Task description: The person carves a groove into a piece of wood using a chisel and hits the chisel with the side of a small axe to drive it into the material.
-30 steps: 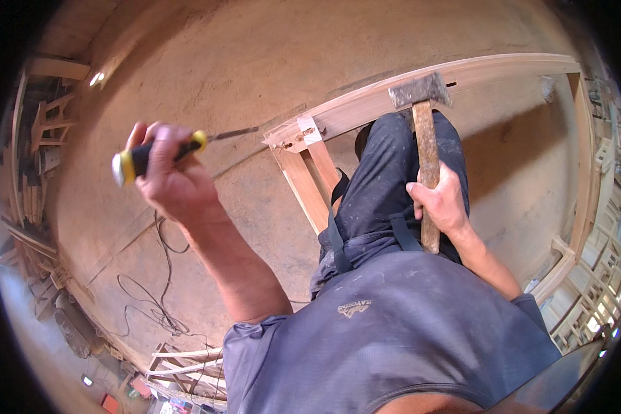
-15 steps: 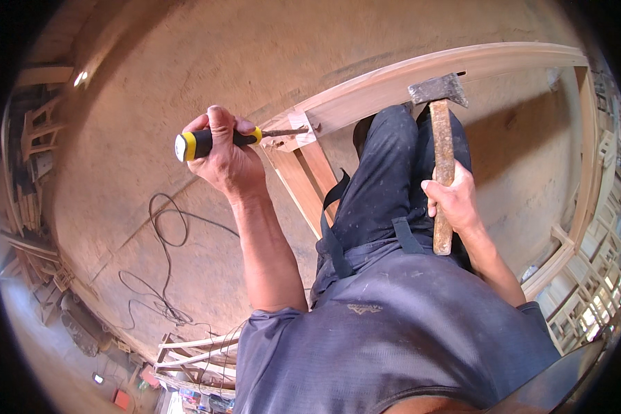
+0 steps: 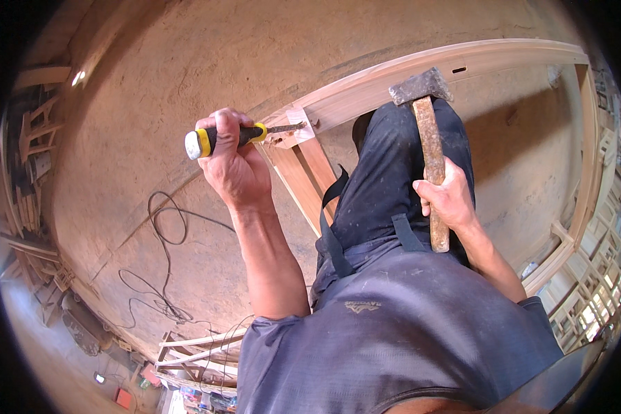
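Note:
My left hand [image 3: 238,171] is wrapped round the black-and-yellow handle of a chisel [image 3: 258,132]. The chisel's blade points right, its tip at the corner joint of a pale wooden frame [image 3: 372,93], where a few wood chips [image 3: 315,124] lie. In my right hand [image 3: 451,196], closed round the lower part of a worn wooden handle, is a hatchet [image 3: 430,141]. Its rusty metal head is above my knees, apart from the chisel. Whether the chisel tip sits in a cut is too small to tell.
The frame's long rail has a dark slot [image 3: 459,70]; its side rail [image 3: 586,152] runs down the right. A black cable [image 3: 165,241] lies coiled on the brown floor at left. Wooden pieces [image 3: 38,131] are stacked far left, and more slatted frames [image 3: 586,276] stand at right.
The hatchet has shifted left, its head now over my knees. My left hand has moved slightly right with the chisel, whose tip stays near the joint.

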Demonstrator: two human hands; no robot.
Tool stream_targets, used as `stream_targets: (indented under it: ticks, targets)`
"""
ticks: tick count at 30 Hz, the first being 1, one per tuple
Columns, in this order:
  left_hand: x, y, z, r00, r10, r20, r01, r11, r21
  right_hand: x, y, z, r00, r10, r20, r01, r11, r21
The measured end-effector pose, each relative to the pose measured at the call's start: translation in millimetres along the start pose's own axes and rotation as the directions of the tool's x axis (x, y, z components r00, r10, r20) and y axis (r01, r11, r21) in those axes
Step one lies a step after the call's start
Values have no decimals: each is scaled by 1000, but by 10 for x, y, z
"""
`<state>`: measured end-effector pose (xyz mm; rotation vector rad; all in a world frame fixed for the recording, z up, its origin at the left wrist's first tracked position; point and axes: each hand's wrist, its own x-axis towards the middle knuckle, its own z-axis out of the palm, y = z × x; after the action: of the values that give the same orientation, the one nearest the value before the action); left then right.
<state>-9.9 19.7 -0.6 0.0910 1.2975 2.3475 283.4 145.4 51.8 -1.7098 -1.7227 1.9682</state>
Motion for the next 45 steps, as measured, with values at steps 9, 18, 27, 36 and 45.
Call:
stream_targets:
  ticks: [9, 18, 27, 36, 45]
  targets:
    - [367, -162, 135, 980, 173, -95, -152, 968, 198, -109, -72, 46, 1000, -1, 7, 1, 999, -42]
    - [-5, -182, 317, 966, 243, -84, -204, 924, 324, -169, -87, 60, 1000, -11, 17, 13, 996, -92]
    - [-130, -154, 465, 995, -29, 91, -23, 851, 524, -178, -1308, 140, 706, -702, -96, 708, 695, 123]
    - [-109, -89, 312, 947, -141, 287, -78, 769, 635, -179, -1367, 263, 583, -728, 361, 742, 295, -602]
    - [-287, -74, 234, 979, -72, 191, -76, 739, 670, -88, -1124, 215, 648, -661, 379, 672, 262, -692]
